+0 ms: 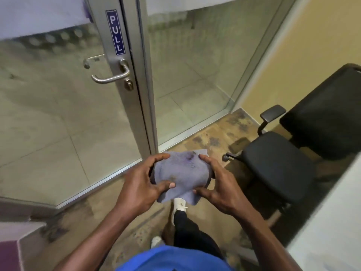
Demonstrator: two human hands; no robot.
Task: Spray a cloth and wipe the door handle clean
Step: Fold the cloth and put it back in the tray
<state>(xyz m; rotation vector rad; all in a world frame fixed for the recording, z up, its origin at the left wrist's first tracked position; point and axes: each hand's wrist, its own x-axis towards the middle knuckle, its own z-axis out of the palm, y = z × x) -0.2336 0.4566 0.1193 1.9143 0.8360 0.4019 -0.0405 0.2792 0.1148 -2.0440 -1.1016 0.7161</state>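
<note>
Two hands hold one small grey-blue cloth [180,174] at waist height, closest to the camera, above the person's white shoe and the patterned floor [207,137]. The left hand [142,180] pinches the cloth's left edge between thumb and curled fingers; the right hand [216,184] grips the right edge the same way, so the fabric is stretched loosely between them with a corner drooping below. Dark smudges mark its upper face.

It looks light, soft and limp, with a woven surface that should give plenty of friction, so slipping is unlikely; the trouble is rather that it sags wherever it is unsupported. Bunching or folding it into a pad in one palm would probably serve best, leaving the other hand free. No spray bottle is in view, so I cannot tell whether the cloth is damp.

Just to the right stands a black office chair [273,165], close enough to crowd the elbow.

Farther off, up and to the left, the metal lever door handle [111,77] sticks out from the aluminium frame of a glass door [58,114], below a blue PULL sign [115,32] and above a keyhole. The lever is rigid, smooth and rounded; wrapping the cloth around the bar and sliding along it seems the natural grip. The cloth is well apart from it for now.
</note>
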